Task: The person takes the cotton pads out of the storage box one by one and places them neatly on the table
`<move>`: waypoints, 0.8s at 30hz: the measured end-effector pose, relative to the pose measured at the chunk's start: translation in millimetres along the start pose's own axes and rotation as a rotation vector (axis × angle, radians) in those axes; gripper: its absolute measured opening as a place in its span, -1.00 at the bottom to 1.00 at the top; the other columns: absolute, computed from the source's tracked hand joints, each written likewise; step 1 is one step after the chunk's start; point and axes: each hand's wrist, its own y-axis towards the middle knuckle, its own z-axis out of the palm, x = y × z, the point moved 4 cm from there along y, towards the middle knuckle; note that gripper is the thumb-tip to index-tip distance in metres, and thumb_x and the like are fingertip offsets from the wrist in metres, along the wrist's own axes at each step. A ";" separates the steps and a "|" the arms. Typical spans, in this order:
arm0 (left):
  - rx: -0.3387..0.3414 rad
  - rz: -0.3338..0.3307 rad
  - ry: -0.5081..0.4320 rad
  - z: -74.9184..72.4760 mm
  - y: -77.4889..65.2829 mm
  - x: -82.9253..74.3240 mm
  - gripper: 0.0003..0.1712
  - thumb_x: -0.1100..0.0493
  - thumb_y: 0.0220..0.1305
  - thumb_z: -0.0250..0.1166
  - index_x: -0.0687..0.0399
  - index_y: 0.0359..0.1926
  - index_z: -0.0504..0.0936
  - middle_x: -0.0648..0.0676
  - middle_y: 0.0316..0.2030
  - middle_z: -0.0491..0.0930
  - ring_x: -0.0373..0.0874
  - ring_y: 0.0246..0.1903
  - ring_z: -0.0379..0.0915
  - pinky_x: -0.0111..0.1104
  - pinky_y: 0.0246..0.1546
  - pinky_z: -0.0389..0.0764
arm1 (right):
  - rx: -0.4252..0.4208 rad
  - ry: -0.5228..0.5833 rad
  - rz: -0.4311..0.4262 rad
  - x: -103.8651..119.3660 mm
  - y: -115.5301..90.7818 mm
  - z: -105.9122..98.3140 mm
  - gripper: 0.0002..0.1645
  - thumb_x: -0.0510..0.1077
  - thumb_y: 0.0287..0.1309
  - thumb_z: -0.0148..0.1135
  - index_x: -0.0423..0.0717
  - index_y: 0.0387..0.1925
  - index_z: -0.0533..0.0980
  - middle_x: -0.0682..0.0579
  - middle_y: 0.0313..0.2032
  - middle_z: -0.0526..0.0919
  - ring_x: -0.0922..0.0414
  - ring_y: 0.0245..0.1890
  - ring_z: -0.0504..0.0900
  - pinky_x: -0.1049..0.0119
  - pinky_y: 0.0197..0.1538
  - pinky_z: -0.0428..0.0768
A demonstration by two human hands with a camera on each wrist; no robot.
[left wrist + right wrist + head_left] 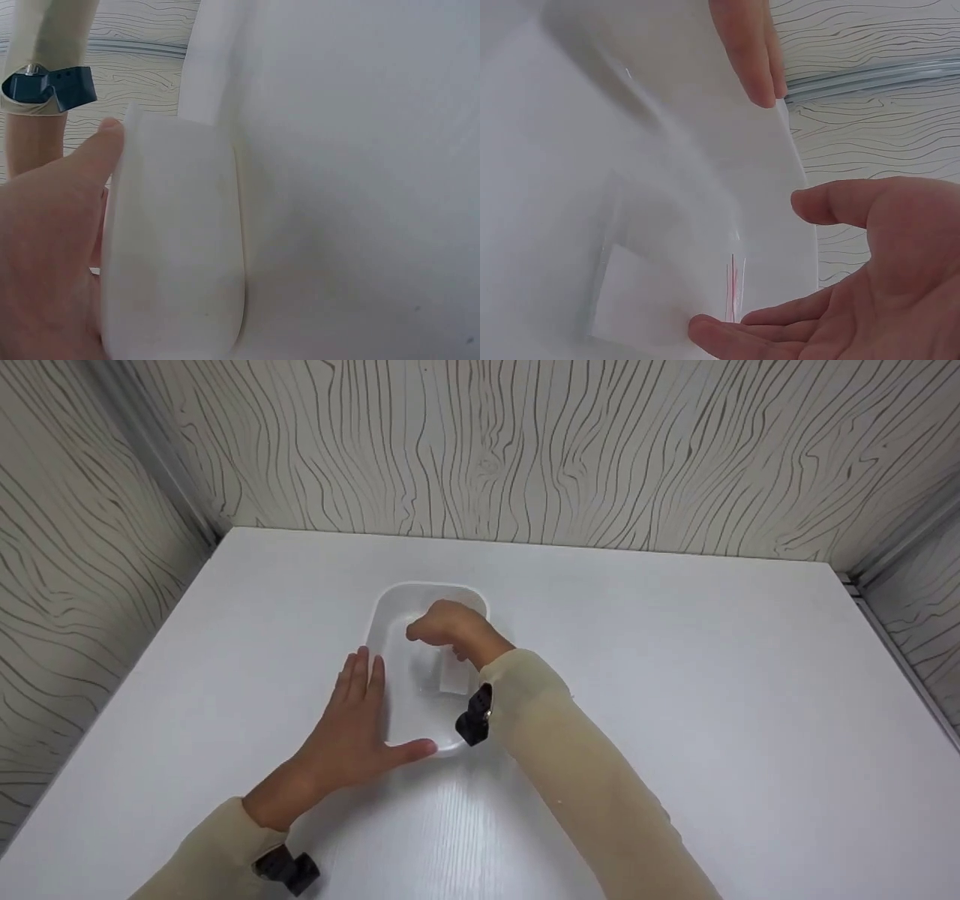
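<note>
A white rounded rectangular plastic tub (409,720) stands on the table. Inside it lies a clear zip bag (705,217) with a red line along its seal and a white card or paper (637,300) in it. My right hand (454,626) reaches down into the tub; in the right wrist view its thumb stands apart from the fingers, and the fingertips are right at the bag. My left hand (349,742) rests against the tub's left side, fingers straight, with the thumb at the near rim. In the left wrist view the tub's outer wall (176,247) fills the middle.
The white table (675,697) extends around the tub, mostly to its right. Wood-patterned panels (487,450) stand at the back and both sides. A black wrist device (474,718) on the right sleeve overlaps the tub's near right corner in the head view.
</note>
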 end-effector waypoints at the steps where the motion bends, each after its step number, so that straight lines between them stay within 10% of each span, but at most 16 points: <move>1: 0.003 -0.004 -0.002 0.0 -0.2 0.0 0.53 -0.57 0.06 0.31 0.46 0.56 -0.19 0.39 0.57 -0.42 0.28 0.56 -0.57 0.10 0.51 -0.16 | -0.009 -0.047 -0.017 0.6 0.3 0.8 -0.34 0.07 0.38 0.14 -0.26 0.34 0.44 -0.14 0.30 0.52 -0.09 0.22 0.54 0.04 0.21 0.57; 7: 0.009 -0.013 -0.002 -0.2 -0.2 0.2 0.54 -0.60 0.05 0.29 0.43 0.56 -0.20 0.37 0.58 -0.44 0.25 0.56 -0.58 0.07 0.52 -0.17 | -0.104 -0.272 -0.066 3.4 1.4 3.0 -0.43 0.03 0.38 0.08 -0.29 0.20 0.55 -0.12 0.20 0.61 0.05 -0.05 0.49 0.18 0.23 0.50; 24: -0.003 -0.006 0.025 0.8 1.1 1.0 0.54 -0.62 0.03 0.28 0.46 0.56 -0.15 0.39 0.58 -0.39 0.28 0.57 -0.53 0.10 0.51 -0.11 | -0.088 -0.266 -0.020 0.0 3.1 7.5 -0.46 0.04 0.38 0.14 -0.23 0.20 0.57 -0.07 0.16 0.63 0.04 -0.04 0.47 0.16 0.28 0.47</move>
